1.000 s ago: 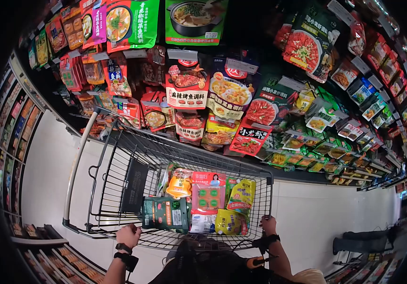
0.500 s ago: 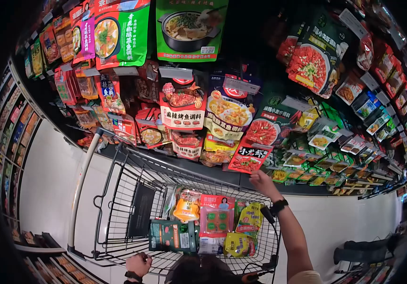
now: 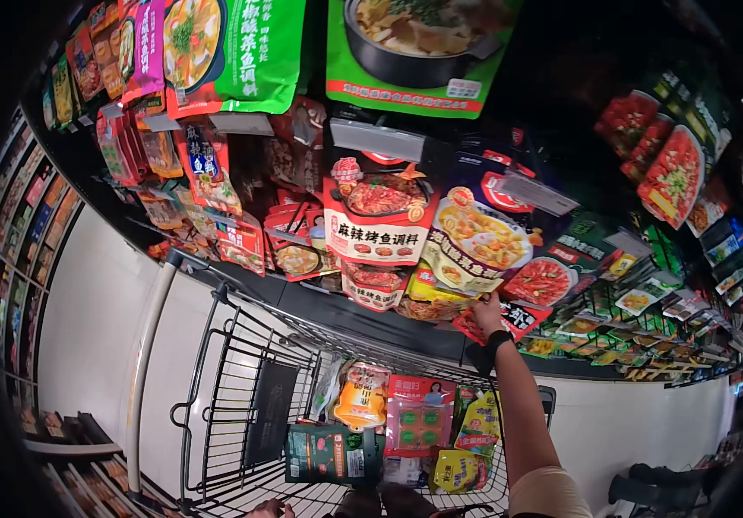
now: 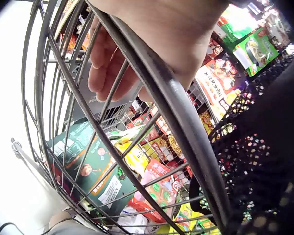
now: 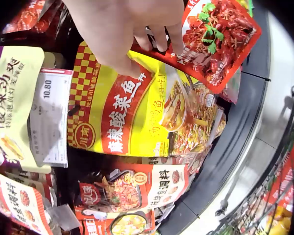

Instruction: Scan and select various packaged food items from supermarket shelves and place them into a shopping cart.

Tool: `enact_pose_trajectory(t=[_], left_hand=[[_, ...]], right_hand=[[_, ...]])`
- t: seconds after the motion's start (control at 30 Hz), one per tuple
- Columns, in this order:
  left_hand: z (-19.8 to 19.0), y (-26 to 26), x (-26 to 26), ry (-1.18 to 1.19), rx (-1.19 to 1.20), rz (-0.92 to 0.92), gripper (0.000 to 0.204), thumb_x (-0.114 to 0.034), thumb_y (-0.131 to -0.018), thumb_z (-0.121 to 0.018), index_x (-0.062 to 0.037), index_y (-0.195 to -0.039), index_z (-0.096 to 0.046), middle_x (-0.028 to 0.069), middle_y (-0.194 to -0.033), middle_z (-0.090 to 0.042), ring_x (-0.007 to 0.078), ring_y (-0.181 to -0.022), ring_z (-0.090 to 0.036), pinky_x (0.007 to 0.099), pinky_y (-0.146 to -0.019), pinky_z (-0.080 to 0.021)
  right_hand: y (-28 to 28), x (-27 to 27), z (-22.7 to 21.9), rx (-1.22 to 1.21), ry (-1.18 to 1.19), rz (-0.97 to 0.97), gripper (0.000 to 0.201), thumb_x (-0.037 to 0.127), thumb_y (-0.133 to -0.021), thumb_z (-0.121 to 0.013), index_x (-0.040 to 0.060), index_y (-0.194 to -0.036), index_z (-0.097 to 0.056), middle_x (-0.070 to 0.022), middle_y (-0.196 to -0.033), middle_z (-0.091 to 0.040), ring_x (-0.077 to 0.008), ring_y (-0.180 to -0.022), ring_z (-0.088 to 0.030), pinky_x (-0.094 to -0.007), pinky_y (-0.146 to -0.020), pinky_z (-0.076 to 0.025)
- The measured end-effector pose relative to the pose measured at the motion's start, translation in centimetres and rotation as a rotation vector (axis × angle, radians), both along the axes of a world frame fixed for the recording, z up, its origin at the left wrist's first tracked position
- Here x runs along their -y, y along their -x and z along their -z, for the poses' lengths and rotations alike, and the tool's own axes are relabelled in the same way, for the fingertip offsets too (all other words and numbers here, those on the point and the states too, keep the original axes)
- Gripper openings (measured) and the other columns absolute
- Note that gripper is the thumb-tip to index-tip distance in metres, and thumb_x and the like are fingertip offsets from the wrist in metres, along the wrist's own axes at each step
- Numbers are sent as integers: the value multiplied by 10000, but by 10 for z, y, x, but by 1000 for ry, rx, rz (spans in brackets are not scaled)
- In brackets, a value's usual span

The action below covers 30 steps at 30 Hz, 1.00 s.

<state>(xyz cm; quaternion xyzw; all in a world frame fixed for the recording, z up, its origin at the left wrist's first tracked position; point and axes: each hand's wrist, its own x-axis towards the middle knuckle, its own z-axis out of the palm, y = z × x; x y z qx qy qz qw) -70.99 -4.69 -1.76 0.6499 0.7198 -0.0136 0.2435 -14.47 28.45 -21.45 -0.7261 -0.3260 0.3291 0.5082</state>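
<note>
In the head view my right hand (image 3: 487, 312) is at a yellow packet (image 3: 432, 298) hanging low on the shelf. The right wrist view shows the thumb of this hand (image 5: 132, 29) against the edge of the yellow packet (image 5: 149, 107), its fingers bent at that edge, beside a red crayfish packet (image 5: 220, 44). My left hand (image 3: 269, 509) is at the near side of the cart (image 3: 190, 414). In the left wrist view that hand (image 4: 152, 39) lies over the cart's dark rail (image 4: 181, 112), fingers hanging loosely behind the wires, above a dark green packet (image 4: 88, 156).
Inside the cart are an orange and white packet (image 3: 363, 397), a red packet (image 3: 419, 414) and yellow-green pouches (image 3: 460, 470). Hanging packets (image 3: 380, 216) fill the shelf above. The dark shelf base (image 3: 371, 332) runs along the cart's far side. Another person's legs (image 3: 665, 492) show at lower right.
My right hand has left the cart's near right side and reached forward to the yellow packet. The shelf now looks closer, and my left hand sits lower in the head view.
</note>
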Motion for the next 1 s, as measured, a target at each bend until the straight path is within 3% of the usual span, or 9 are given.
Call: enact_pose_trajectory(t=[0.2, 0.33, 0.4, 0.47, 0.53, 0.63, 0.8, 0.87, 1.0], left_hand=[[0, 3, -21, -9, 77, -22, 181, -252, -814, -554, -86, -810, -627, 119, -697, -637, 320, -607, -611, 410, -550, -483], [-3, 1, -13, -23, 78, -39, 172, -247, -811, -556, -94, -823, -633, 120, -694, -637, 323, -606, -611, 419, -550, -483], [-4, 1, -14, -12, 65, -50, 168, -244, -810, -557, -96, -830, -635, 122, -697, -638, 325, -610, -612, 421, -551, -483], [-4, 3, -16, -10, 49, -37, 161, -238, -808, -557, -99, -832, -636, 125, -704, -639, 328, -614, -612, 424, -553, -482], [-2, 1, -7, -7, 52, -47, 161, -240, -808, -556, -100, -827, -635, 124, -705, -639, 329, -611, -611, 423, -551, -482], [-5, 3, -13, 15, 10, -39, 174, -260, -815, -552, -107, -812, -634, 111, -708, -643, 324, -609, -614, 419, -545, -483], [1, 10, -12, 8, 43, -32, 181, -275, -813, -552, -116, -830, -636, 107, -714, -647, 321, -618, -619, 418, -551, -486], [4, 10, -11, 29, -10, -31, 179, -275, -810, -547, -124, -841, -639, 108, -724, -649, 323, -630, -621, 420, -558, -489], [20, 8, -10, -2, -47, -81, 279, -384, -744, -610, -109, -721, -654, 73, -606, -625, 279, -571, -616, 396, -537, -476]], right_hand=[[-12, 4, -11, -186, 51, -47, 226, 49, -718, -742, -1, -833, -554, 27, -626, -522, -46, -521, -425, -216, -475, -352], [-9, 11, -14, -90, 77, -73, 265, 97, -737, -740, 35, -698, -485, 34, -589, -472, -48, -487, -394, -225, -445, -325], [2, 13, -37, -265, 360, -189, 365, 181, -753, -741, 78, -640, -410, 41, -566, -430, -47, -456, -368, -235, -415, -298], [13, 9, -29, -243, 359, -193, 316, 253, -773, -723, 20, -728, -514, -10, -649, -530, -94, -534, -459, -256, -496, -376], [18, 17, -26, -35, 185, -170, 378, 218, -829, -666, 25, -1126, -535, -53, -929, -629, -150, -779, -566, -290, -702, -457], [2, 2, 11, -134, 260, -78, 492, 221, -834, -661, 18, -1230, -452, -86, -1065, -610, -188, -942, -546, -314, -832, -423], [11, 17, -12, -156, 308, -76, 338, 229, -860, -630, -16, -1079, -549, -54, -884, -639, -141, -756, -576, -279, -675, -448], [10, 19, -5, 4, 54, -202, 260, 254, -853, -639, 9, -936, -610, -24, -739, -616, -110, -569, -529, -274, -531, -418], [12, 29, -30, 38, 466, -203, 348, 353, -819, -654, 15, -896, -624, -51, -804, -639, -142, -682, -562, -288, -621, -437]])
